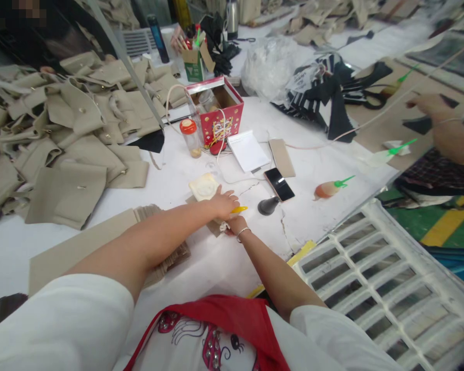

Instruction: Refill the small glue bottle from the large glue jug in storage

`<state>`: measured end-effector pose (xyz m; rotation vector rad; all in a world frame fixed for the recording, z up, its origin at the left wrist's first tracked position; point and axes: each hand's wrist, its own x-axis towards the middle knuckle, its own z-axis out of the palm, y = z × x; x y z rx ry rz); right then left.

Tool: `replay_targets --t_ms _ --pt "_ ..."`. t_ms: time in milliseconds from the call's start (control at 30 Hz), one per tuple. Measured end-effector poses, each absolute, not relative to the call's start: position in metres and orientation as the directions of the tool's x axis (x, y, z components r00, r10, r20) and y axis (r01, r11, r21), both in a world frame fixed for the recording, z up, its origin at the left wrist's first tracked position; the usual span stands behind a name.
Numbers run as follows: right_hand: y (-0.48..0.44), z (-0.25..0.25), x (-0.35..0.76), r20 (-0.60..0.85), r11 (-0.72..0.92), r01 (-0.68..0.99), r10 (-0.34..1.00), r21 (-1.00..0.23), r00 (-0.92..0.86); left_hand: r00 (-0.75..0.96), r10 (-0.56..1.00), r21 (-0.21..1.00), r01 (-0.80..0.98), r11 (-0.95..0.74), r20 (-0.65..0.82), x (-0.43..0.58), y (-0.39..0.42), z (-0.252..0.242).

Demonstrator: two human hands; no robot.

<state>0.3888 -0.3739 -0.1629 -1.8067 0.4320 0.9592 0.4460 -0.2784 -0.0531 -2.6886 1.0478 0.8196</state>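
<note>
My left hand [224, 202] reaches across the white table [201, 257], fingers closed round a thin yellow tool [239, 209] whose tip points right. Just below it, my right hand [232, 224], with a bracelet on the wrist, is closed on a small whitish wad; what that wad is I cannot make out. Both hands rest over a small beige fabric piece [215, 226]. A cream sponge-like pad [204, 186] lies just beyond my left hand. A stack of beige pieces [166, 247] sits under my left forearm.
Heaps of beige fabric parts [62, 139] cover the left side. A red box [220, 116], a jar [191, 136], a white notepad [248, 150], a phone [279, 184], a dark cone [268, 206] and green-tipped glue bottles [330, 189] lie ahead. Another person's hand [433, 111] works at right. White grating [379, 283] borders the table.
</note>
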Motion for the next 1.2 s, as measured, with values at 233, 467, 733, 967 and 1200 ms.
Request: replay_targets --t_ms 233,467,733,967,1200 --pt "-0.368 -0.153 0.379 -0.828 -0.235 -0.794 0.114 -0.560 0.550 0.645 -0.505 0.019 -0.605 -0.796 -0.574 0.453 -0.293 -0.069" --pt "-0.361 -0.155 0.362 -0.704 -0.369 -0.627 0.121 -0.686 0.700 0.631 -0.568 0.049 -0.645 -0.763 -0.529 0.460 -0.281 -0.076" --pt "-0.358 -0.127 0.336 -0.239 -0.826 0.259 0.419 -0.501 0.876 0.643 -0.588 0.107 -0.625 -0.774 -0.491 0.470 -0.274 -0.077" --pt "-0.352 -0.124 0.364 -0.196 -0.850 0.435 0.500 -0.296 0.843 0.650 -0.587 0.113 -0.618 -0.778 -0.482 0.470 -0.276 -0.073" --pt "-0.338 -0.143 0.375 -0.296 -0.908 0.329 0.399 -0.261 0.868 0.651 -0.585 0.128 -0.609 -0.783 -0.483 0.471 -0.275 -0.073"
